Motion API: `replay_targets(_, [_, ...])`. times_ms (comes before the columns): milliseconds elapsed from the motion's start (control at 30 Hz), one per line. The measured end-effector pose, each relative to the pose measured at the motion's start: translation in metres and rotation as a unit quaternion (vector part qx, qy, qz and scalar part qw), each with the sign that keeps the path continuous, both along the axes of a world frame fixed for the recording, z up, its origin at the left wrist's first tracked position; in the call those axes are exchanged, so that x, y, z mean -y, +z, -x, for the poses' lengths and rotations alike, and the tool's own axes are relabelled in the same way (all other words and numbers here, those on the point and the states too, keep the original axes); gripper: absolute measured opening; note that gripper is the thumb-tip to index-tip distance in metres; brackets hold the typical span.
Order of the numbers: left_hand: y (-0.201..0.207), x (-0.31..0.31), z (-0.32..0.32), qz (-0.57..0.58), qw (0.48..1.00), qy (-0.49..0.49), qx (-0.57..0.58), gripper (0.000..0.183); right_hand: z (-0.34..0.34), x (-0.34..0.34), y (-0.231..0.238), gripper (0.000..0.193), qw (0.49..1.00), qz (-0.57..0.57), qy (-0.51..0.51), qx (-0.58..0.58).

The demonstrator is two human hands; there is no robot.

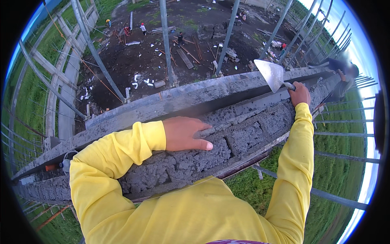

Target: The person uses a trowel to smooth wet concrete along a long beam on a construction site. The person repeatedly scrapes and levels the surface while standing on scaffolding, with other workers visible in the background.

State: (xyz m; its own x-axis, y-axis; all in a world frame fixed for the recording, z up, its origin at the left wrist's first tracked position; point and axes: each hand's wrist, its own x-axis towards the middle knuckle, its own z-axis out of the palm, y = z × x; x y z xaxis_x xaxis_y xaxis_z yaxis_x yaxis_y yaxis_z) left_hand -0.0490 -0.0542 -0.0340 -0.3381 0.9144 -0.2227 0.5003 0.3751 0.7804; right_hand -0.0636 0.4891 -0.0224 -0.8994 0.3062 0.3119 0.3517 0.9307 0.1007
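Note:
My right hand (300, 94) grips the handle of a pointed masonry trowel (270, 75), its pale metal blade tilted up above the gutter-like channel. Flat along the inner edge of a rough grey mortar-covered wall top (203, 156) rests my left hand (186, 134), thumb and fingers stretched out and nothing in it. Part of its fingertips is hidden over the edge. Grooves and lumps mark the wet-looking mortar just below that hand. Beyond it runs a long concrete channel (243, 106) with a raised far side (158, 106).
Metal posts (166, 40) rise along the far side. Poles (345, 157) jut out over grass on the right. Another person (339, 75) leans at the wall's right end. Far below, several people and loose planks (185, 58) are on dark ground.

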Motion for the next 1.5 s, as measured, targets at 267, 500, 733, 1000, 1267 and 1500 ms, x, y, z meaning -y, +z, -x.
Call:
replay_targets(267, [-0.0023,-0.0014,0.0002,0.008,1.0,0.004,0.014,0.092,-0.0008,0.004,0.0019,0.026,1.0,0.005,0.001,-0.005])
replay_targets(500, [0.0,-0.0004,-0.0013,-0.005,1.0,0.008,0.006,0.086,-0.0017,0.008,0.0044,0.026,1.0,0.008,-0.001,-0.003])
replay_targets(733, [0.0023,-0.0008,-0.0019,0.0,1.0,0.014,0.015,0.088,-0.0011,0.0069,0.0047,0.029,1.0,0.008,-0.003,0.008])
replay_targets(1000, [-0.0006,0.0007,-0.002,-0.008,1.0,0.012,-0.006,0.088,-0.0008,0.0057,0.0034,0.027,1.0,0.012,-0.003,-0.004])
replay_targets(1267, [0.0016,-0.0008,-0.001,0.023,1.0,0.005,-0.016,0.093,-0.0004,0.0007,0.0006,0.031,1.0,0.014,0.005,-0.004])
replay_targets(1500, [0.0024,-0.0021,-0.0017,0.019,1.0,0.007,-0.011,0.091,0.0008,0.0011,-0.0006,0.028,1.0,0.007,0.006,-0.008])
